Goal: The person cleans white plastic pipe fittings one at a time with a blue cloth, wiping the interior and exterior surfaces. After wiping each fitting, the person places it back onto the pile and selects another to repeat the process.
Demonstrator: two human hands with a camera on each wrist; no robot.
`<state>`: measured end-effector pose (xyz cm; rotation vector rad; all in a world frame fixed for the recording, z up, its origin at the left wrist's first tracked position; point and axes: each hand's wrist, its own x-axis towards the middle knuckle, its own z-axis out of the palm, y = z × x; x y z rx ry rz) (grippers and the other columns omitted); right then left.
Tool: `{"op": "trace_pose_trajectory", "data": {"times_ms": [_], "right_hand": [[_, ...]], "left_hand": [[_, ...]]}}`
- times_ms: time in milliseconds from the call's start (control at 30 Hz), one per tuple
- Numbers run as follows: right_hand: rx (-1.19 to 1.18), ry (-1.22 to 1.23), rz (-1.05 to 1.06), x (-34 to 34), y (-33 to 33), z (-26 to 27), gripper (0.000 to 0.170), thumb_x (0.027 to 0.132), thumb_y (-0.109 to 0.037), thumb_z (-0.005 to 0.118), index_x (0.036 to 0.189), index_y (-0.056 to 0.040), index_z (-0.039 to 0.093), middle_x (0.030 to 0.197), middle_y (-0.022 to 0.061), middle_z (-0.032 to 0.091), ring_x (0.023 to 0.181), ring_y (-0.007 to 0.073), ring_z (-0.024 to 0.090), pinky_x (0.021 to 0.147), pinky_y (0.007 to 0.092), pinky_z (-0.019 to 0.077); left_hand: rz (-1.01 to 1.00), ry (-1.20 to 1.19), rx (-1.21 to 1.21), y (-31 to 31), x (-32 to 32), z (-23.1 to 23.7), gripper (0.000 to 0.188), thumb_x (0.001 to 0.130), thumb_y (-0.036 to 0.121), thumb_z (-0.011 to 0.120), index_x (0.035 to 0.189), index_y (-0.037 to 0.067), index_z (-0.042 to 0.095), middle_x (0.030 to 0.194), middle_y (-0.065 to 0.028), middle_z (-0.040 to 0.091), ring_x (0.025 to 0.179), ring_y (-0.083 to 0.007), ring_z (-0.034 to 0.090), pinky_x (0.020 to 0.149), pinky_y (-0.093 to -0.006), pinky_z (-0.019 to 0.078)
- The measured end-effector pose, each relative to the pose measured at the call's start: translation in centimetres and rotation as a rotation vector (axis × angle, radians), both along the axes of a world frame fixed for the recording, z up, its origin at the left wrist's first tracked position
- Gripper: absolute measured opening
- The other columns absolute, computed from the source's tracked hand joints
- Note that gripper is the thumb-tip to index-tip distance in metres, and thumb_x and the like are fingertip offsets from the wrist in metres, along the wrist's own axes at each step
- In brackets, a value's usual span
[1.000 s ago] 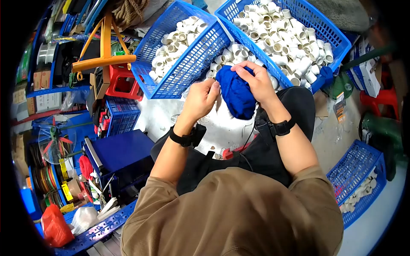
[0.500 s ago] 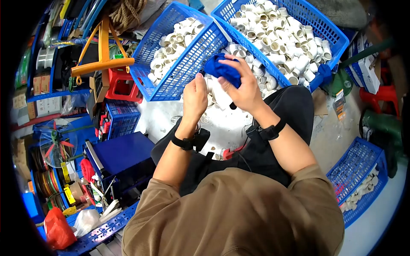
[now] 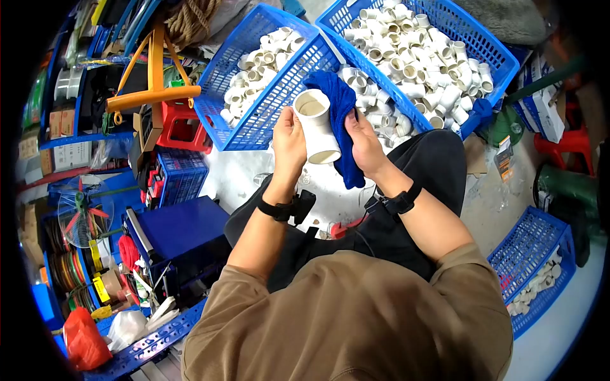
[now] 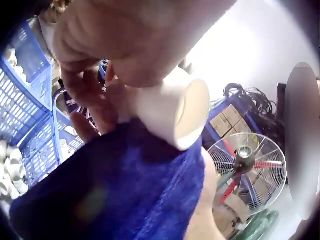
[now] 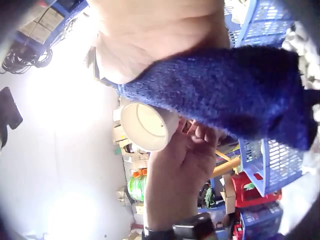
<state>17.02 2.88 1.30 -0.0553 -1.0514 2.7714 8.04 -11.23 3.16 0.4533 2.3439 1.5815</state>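
Note:
My left hand (image 3: 289, 143) grips a white plastic pipe fitting (image 3: 319, 134) by its side, with one round mouth facing up and another facing down toward me. In my right hand (image 3: 368, 146) is a blue cloth (image 3: 343, 127), the thumb in front and the fingers hidden behind it. The cloth hangs along the fitting's right side. From the left wrist, the cloth (image 4: 125, 185) covers much of the view below the fitting's open end (image 4: 192, 115). The right wrist view has the fitting's mouth (image 5: 146, 126) just beneath the cloth (image 5: 210, 90).
Two blue plastic crates (image 3: 273, 95) (image 3: 416, 111) of white fittings stand ahead, with more loose fittings (image 3: 381, 114) heaped between them and me. A third crate (image 3: 530, 273) sits at the right. Shelves, a fan (image 3: 82, 213) and a dark blue box (image 3: 181, 228) line the left.
The cloth was bunched over the fitting, then swung left with the right hand. Now it hangs to the right, and the fitting is uncovered, upright in the left hand.

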Motion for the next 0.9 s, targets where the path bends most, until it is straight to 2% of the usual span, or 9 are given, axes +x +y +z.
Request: {"op": "trace_pose_trajectory", "data": {"times_ms": [100,133,233,367,433,533,633,700,900], "right_hand": [[0.581,0.047,-0.282,-1.3,0.5,-0.5,0.044,0.098,-0.033,0.063,0.13,-0.0029,0.058,0.138,0.0193,0.051,0.123,0.0294,0.055,0.104,0.0365,0.0411],[0.76,0.068,-0.291,-1.1,0.8,0.2,0.043,0.094,-0.031,0.067,0.127,-0.0042,0.061,0.139,0.0219,0.049,0.125,0.0339,0.054,0.105,0.0388,0.0412],[1.009,0.175,-0.33,-0.8,0.4,0.8,0.044,0.087,-0.029,0.075,0.123,-0.0068,0.064,0.143,0.0258,0.045,0.128,0.0447,0.049,0.107,0.0461,0.0412],[0.879,0.163,-0.459,-1.1,0.0,1.1,0.043,0.092,-0.034,0.07,0.122,-0.0041,0.064,0.131,0.0271,0.054,0.114,0.0427,0.059,0.094,0.0434,0.0484],[0.696,0.011,-0.557,-1.4,-0.7,1.2,0.049,0.098,-0.045,0.059,0.118,-0.0015,0.064,0.099,0.0242,0.067,0.089,0.0392,0.068,0.079,0.0414,0.0516],[0.567,-0.36,-0.232,-1.7,0.2,-0.8,0.057,0.099,-0.054,0.052,0.1,0.0007,0.069,0.076,0.0146,0.068,0.074,0.0266,0.068,0.071,0.0391,0.0506],[0.161,-0.435,0.056,-2.1,1.0,-1.2,0.051,0.095,-0.049,0.061,0.092,0.0,0.071,0.077,0.0037,0.067,0.069,0.0114,0.063,0.061,0.0292,0.0485],[0.02,-0.451,0.256,-2.4,2.3,-1.5,0.048,0.092,-0.046,0.064,0.099,0.0014,0.069,0.081,0.008,0.068,0.065,0.0151,0.065,0.057,0.0274,0.0511],[0.187,-0.393,0.485,-1.8,3.1,0.0,0.048,0.09,-0.049,0.066,0.097,-0.0017,0.065,0.073,0.0083,0.064,0.053,0.0174,0.063,0.047,0.0299,0.0526]], "left_hand": [[0.079,-0.693,0.321,0.5,1.2,4.3,0.083,0.099,0.072,0.021,0.131,0.004,0.056,0.123,-0.013,0.06,0.113,-0.0222,0.06,0.084,-0.0337,0.0556],[0.017,-0.657,0.339,1.4,2.0,6.0,0.105,0.087,0.086,0.013,0.141,0.003,0.05,0.134,-0.0167,0.057,0.124,-0.027,0.057,0.094,-0.0368,0.0547],[0.162,-0.32,0.27,1.7,1.9,3.6,0.088,0.096,0.074,0.034,0.13,-0.004,0.058,0.121,-0.0152,0.066,0.107,-0.0224,0.065,0.091,-0.034,0.0529],[0.194,-0.009,0.252,2.7,3.3,3.8,0.06,0.104,0.049,0.038,0.101,-0.004,0.067,0.092,-0.0096,0.069,0.084,-0.0159,0.062,0.076,-0.0302,0.0464],[0.097,0.069,0.188,2.3,3.0,3.1,0.053,0.103,0.041,0.04,0.112,-0.004,0.067,0.091,-0.0046,0.068,0.078,-0.0129,0.062,0.07,-0.0295,0.0483],[-0.052,0.423,-0.012,2.2,3.0,3.0,0.043,0.098,0.033,0.056,0.105,-0.007,0.071,0.097,-0.0242,0.072,0.088,-0.0302,0.072,0.079,-0.0375,0.0545],[-0.237,0.673,-0.16,1.8,1.7,3.4,0.034,0.092,0.028,0.061,0.1,-0.003,0.072,0.118,-0.0185,0.069,0.095,-0.033,0.068,0.091,-0.0385,0.0496],[-0.383,0.932,-0.201,1.1,0.4,4.0,0.036,0.087,0.031,0.061,0.094,-0.002,0.073,0.134,-0.0201,0.06,0.112,-0.0381,0.057,0.098,-0.0465,0.0426],[-0.36,0.674,0.033,-1.5,-0.1,3.3,0.064,0.091,0.055,0.045,0.099,-0.002,0.073,0.133,-0.0244,0.057,0.116,-0.0366,0.057,0.099,-0.0448,0.0431]]}}
